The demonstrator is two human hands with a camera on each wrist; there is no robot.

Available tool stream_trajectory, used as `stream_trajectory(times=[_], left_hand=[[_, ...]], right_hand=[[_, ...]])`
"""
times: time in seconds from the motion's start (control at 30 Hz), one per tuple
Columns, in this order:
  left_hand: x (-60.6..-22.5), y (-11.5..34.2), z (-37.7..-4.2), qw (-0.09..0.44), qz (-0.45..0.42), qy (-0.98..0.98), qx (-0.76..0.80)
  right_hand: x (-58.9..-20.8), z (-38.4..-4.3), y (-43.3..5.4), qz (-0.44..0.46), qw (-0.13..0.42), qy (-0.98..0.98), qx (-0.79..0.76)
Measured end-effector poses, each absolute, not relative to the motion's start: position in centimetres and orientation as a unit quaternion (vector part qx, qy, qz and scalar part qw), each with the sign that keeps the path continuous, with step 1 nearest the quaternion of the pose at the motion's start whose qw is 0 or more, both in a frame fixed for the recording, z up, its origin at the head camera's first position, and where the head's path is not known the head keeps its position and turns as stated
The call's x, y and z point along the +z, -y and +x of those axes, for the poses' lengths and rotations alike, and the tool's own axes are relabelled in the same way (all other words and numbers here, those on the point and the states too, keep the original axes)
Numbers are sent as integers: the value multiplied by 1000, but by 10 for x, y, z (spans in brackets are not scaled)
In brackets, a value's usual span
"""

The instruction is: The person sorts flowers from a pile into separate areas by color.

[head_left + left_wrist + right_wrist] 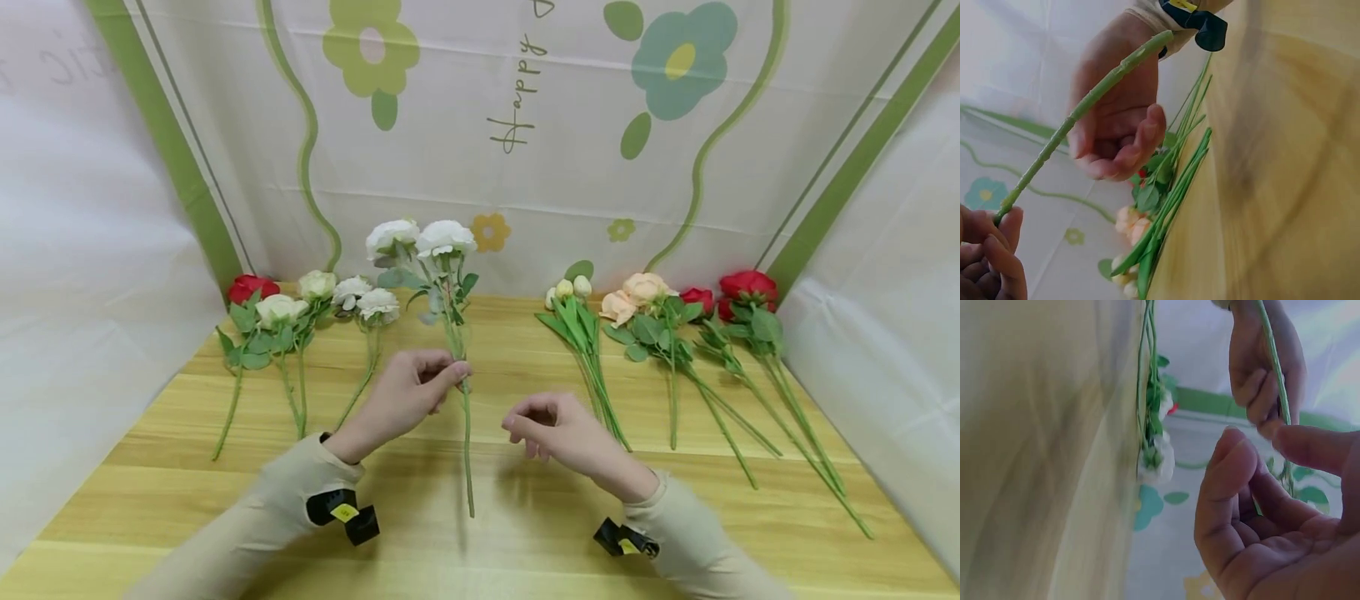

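Note:
In the head view my left hand [405,392] pinches the green stem of an artificial white flower [446,239] between thumb and fingers. Two full white blooms top it, with small leaves below them, and the bare lower stem [468,458] hangs down over the table. The left wrist view shows the cut end of that stem [1094,94] pointing up past the other hand. To the right of the stem, my right hand [570,437] hovers over the table, fingers loosely curled and holding nothing. In the right wrist view its thumb and fingertips are apart.
On the wooden table [420,550], a red rose [251,288], cream roses [281,311] and white flowers [377,305] lie at left. White tulips [582,287], peach roses [645,288] and red roses [748,287] lie at right. A printed curtain [450,158] hangs behind.

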State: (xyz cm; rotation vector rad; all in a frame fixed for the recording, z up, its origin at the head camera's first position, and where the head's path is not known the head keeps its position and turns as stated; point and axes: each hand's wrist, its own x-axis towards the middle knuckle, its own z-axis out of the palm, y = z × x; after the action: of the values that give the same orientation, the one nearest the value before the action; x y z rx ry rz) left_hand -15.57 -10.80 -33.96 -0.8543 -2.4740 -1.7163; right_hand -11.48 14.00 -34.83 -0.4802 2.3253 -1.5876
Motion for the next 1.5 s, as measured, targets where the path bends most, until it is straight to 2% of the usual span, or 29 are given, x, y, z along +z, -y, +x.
stream_trajectory(times=[0.37, 0.5, 0.63, 0.8, 0.87, 1.13, 1.5], left_hand=[[-350, 90, -137, 16, -307, 778, -548], [-351, 91, -138, -12, -307, 778, -548], [-345, 99, -145, -31, -310, 805, -505], [-336, 116, -156, 34, -293, 867, -401], [-334, 124, -162, 44, -273, 883, -380], [-328, 140, -175, 12, -226, 901, -369], [-328, 148, -177, -17, -212, 914, -346]], right_hand=[[-353, -96, -112, -220, 103, -762, -600], [-355, -95, -109, -229, 82, -758, -605], [-351, -100, -111, -193, 69, -769, -606], [-347, -122, -118, -132, 76, -779, -608], [-346, -133, -121, -105, 82, -786, -604], [-348, -160, -133, -12, 81, -818, -569], [-361, -177, -144, 6, 117, -844, -524]])
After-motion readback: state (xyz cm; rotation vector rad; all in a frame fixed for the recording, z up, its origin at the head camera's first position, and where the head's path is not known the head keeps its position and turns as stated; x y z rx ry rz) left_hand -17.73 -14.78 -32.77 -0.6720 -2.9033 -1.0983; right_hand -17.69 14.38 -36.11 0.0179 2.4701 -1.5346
